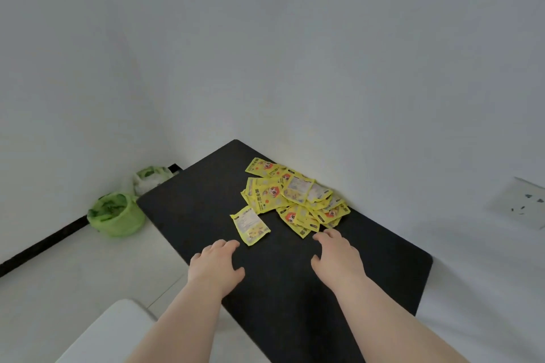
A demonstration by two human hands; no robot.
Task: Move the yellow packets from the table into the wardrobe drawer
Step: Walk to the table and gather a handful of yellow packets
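L hand (216, 259) hovers near-left of pile (295, 200), fingers loosely spread, empty. One packet (250, 224) lies apart, just left of pile. Prob. light, thin, crinkly, slippery when stacked: scoop pile from its edges w/ both hands, pinch the stray by a corner. Yellow, cartoon face on front, pale label on back. R hand (339, 256) at pile's near edge, fingers spread, empty. All on table (182, 215); drawer not in view.

Yellow packets (292, 200) with red-and-white cartoon prints lie on a black counter (206, 203); green bags (116, 215) stand left.
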